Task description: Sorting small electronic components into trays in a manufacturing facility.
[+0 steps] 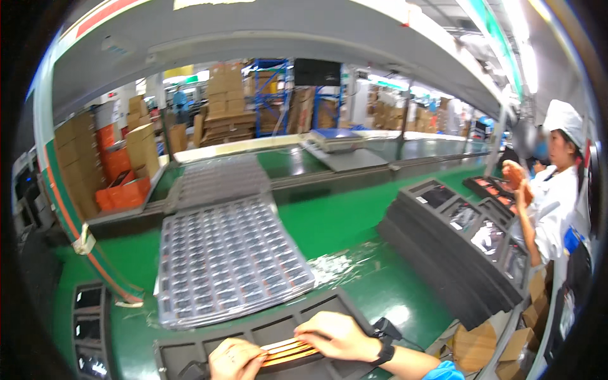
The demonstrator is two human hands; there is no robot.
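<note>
Near the lower edge, my left hand [235,360] pinches one end of a thin, flat orange strip piece [289,351] with dark lines along it. The other end is between the thumb and fingers of my right hand [339,337], which has a dark band at the wrist. Both hands hold the piece level, over a black foam tray [218,338] divided into compartments. The exact kind of the strip piece is too small to make out. Just beyond the foam tray lies a clear plastic tray [231,256] with rows of small dark parts in its pockets.
A tall stack of black foam trays [443,253] stands at right, beside a co-worker in white [551,190]. Another foam tray [90,329] lies at left near a striped post [69,209]. Crumpled clear film [339,266] and cardboard [475,345] are nearby.
</note>
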